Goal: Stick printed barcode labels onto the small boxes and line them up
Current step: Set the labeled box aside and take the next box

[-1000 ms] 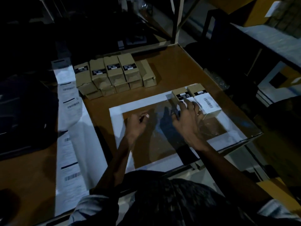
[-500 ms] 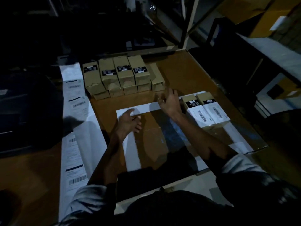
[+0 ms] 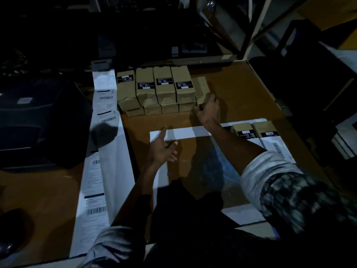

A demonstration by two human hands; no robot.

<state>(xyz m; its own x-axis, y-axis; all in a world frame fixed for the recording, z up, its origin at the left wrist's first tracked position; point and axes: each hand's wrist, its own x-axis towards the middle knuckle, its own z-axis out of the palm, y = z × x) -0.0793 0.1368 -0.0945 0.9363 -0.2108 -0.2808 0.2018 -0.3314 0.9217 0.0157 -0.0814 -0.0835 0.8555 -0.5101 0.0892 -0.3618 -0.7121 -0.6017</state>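
1. Gripping end box (image 3: 201, 92) of far stack (image 3: 154, 89) with right hand (image 3: 207, 110).
2. Resting left hand (image 3: 163, 148) released, fingers loose, on desk (image 3: 241, 89).
3. Lying near right: two labelled boxes (image 3: 257, 132); at left: label strip (image 3: 105, 144).

Right hand (image 3: 207, 109) reaching forward (left hand (image 3: 162, 149) relaxed).

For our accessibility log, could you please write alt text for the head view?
A person's right hand reaches the end box of the unlabelled stack on a dim wooden table; the left hand hovers open, near two labelled boxes.
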